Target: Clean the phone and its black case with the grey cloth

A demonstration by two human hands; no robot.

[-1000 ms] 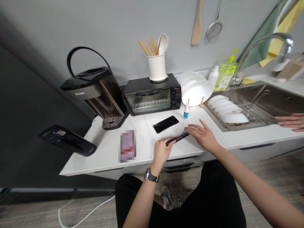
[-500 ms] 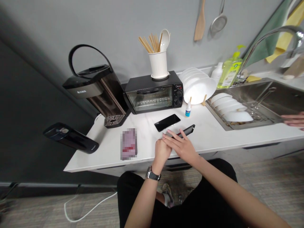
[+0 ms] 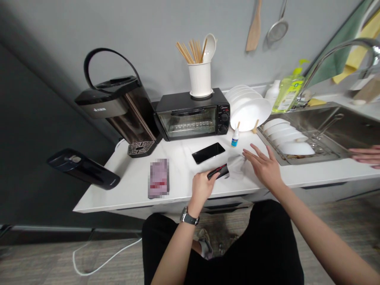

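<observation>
My left hand (image 3: 202, 186), wearing a wristwatch (image 3: 190, 217), is closed around a slim black object with a red stripe (image 3: 219, 171), just above the front of the counter. To the right of that object is a pale, see-through blur (image 3: 236, 166); I cannot tell what it is. My right hand (image 3: 264, 166) hovers beside the blur with its fingers stretched and apart; whether it touches the blur is unclear. Behind the hands a black smartphone (image 3: 208, 153) lies flat. A small white bottle with a blue label (image 3: 235, 138) stands behind and right of the phone.
A toaster oven (image 3: 190, 120) carries a white chopstick holder (image 3: 200, 79). Left are a water dispenser (image 3: 118, 107), a dark flask (image 3: 84, 168) and a pixelated purple item (image 3: 159, 178). Right are racked plates (image 3: 249, 113), a sink (image 3: 347, 130) and another person's hand (image 3: 366, 154).
My right hand has come off the black object and moved right, fingers spread. My left hand still holds the object, with more of its red stripe showing. A pale blur now shows between the hands.
</observation>
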